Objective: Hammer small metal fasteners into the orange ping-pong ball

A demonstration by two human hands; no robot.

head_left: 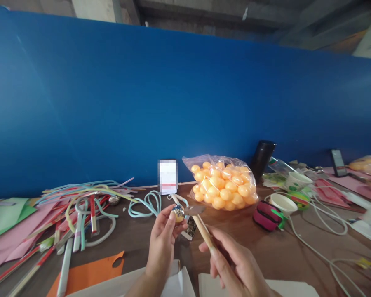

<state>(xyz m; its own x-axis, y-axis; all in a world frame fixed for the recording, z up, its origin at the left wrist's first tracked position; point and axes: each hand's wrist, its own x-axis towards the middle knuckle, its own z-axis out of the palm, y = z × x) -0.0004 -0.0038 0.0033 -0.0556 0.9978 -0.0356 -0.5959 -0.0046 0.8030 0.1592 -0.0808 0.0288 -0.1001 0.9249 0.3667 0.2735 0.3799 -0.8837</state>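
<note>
A shiny metallic ball [178,213] is pinched between the thumb and fingers of my left hand [163,233]. My right hand [228,260] is closed around the wooden handle of a small hammer [205,235]. Its metal head is close to the right side of the ball; whether they touch I cannot tell. Below the hammer head, partly hidden by my left fingers, is a small box of dark bits [191,227]. White sheets [173,284] lie under my wrists.
Behind my hands sits a clear bag of orange balls [222,189], with a black bottle [262,159] beside it. Coloured tubes [86,206] and paper spread over the left side. A magenta pouch [267,215], paper cups [283,204] and white cables [309,255] occupy the right. A blue partition [173,90] closes off the back.
</note>
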